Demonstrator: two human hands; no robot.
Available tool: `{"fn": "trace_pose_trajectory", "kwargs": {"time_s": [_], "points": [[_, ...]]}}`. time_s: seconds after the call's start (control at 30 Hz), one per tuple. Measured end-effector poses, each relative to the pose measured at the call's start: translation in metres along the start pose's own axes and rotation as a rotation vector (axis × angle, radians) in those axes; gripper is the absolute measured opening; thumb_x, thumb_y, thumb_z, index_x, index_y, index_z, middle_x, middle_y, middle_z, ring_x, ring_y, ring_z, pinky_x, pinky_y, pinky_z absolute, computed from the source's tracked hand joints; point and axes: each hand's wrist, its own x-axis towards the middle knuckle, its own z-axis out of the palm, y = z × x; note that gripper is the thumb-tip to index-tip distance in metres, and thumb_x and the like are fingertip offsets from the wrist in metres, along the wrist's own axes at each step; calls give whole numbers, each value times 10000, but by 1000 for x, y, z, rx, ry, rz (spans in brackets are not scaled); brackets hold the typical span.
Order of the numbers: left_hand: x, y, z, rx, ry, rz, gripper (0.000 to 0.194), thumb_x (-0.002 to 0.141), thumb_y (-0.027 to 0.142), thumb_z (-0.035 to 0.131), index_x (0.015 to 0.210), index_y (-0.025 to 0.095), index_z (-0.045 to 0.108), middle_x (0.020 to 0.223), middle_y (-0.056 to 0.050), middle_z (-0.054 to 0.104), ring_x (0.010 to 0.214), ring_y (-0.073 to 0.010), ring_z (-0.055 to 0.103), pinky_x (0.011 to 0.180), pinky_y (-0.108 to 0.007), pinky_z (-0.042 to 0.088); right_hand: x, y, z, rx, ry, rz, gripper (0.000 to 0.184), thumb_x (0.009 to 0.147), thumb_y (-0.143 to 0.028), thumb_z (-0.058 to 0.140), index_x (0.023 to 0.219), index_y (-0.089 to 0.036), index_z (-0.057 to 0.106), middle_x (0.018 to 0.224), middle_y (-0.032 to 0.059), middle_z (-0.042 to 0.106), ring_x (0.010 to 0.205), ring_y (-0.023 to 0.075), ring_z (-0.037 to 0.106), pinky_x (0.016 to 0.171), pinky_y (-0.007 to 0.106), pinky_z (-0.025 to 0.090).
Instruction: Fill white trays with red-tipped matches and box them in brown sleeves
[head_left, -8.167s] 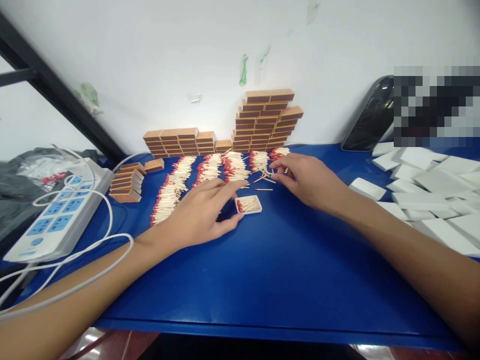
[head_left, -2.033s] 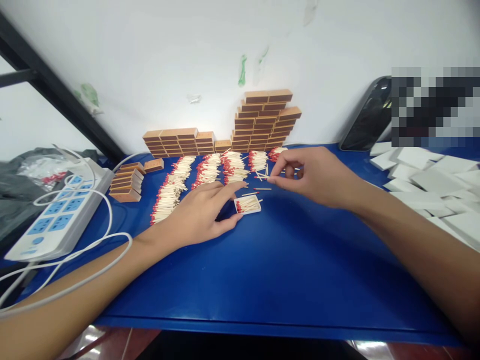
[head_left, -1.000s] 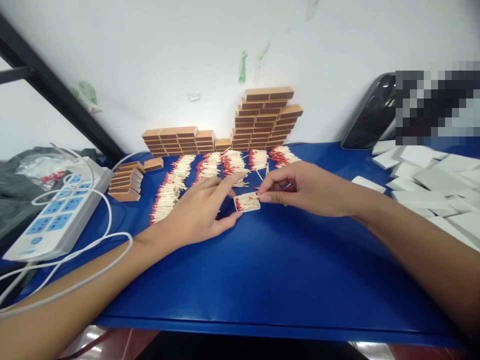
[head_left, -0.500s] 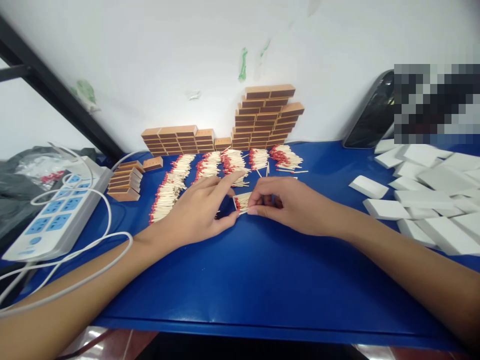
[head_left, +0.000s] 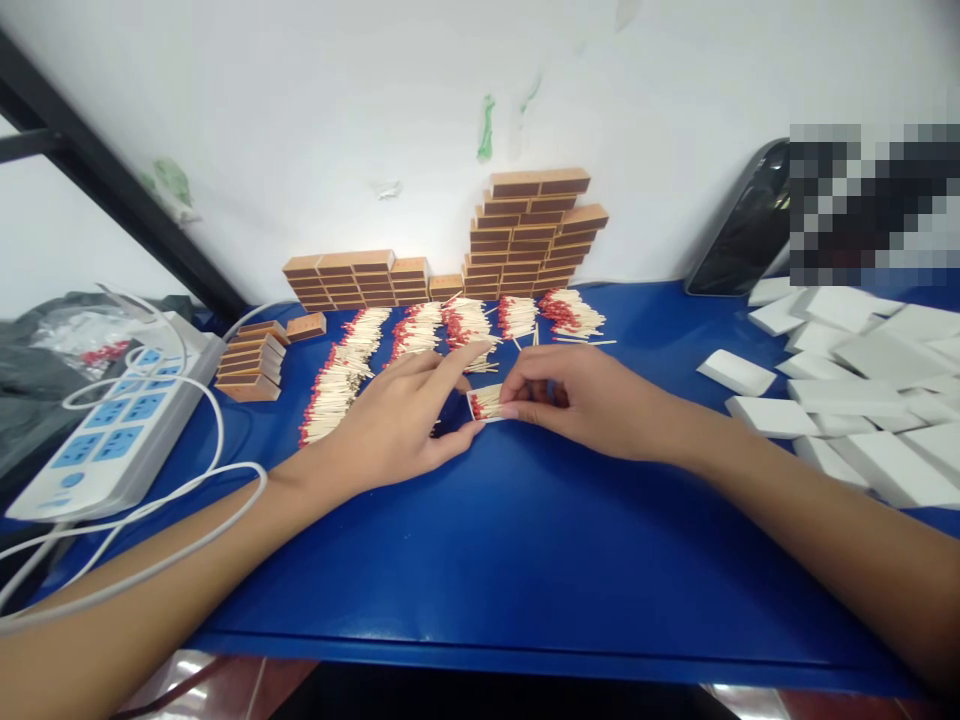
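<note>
A small white matchbox tray (head_left: 487, 402) filled with red-tipped matches lies on the blue table (head_left: 525, 540). My left hand (head_left: 397, 420) rests beside its left end, thumb and forefinger spread round that end and touching it. My right hand (head_left: 577, 395) covers the tray's right end, fingers curled and pressed onto the matches in it. Rows of loose matches (head_left: 420, 335) lie just behind both hands.
Stacks of brown matchbox sleeves (head_left: 525, 240) stand against the white wall, with a smaller stack (head_left: 251, 362) at the left. White inner trays (head_left: 847, 390) are heaped at the right. A power strip (head_left: 112, 430) with white cables sits at the left edge.
My right hand came back from the match rows to the tray and now presses on its right end. My left hand has stayed at the tray's left end.
</note>
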Motion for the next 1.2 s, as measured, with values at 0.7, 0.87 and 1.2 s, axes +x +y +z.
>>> {"fn": "trace_pose_trajectory", "kwargs": {"time_s": [0.7,0.87,1.2], "points": [[1,-1,0,-1,-1,-6,739,986,319,708,1628,272,345,1213,-65,753,1210,-289,675,1047,-460,545,2,2,-1,-70,87,-13,158,978,-345,666,904,-242,760,841,30,699,712,180,600,680,331,440],[1,-2,2,3,-2,6,727,995,315,696,1627,251,341,1180,-60,756,1228,-292,669,1053,-464,541,3,19,-21,-427,277,155,211,993,-405,636,913,-236,733,897,79,736,786,240,635,694,366,410],[0,-2,2,17,-13,-6,709,1012,360,675,1625,233,344,1175,-75,754,1246,-301,664,1066,-472,537,6,48,-23,-600,157,434,193,995,-359,642,868,-220,687,958,122,756,786,273,664,657,374,416]]}}
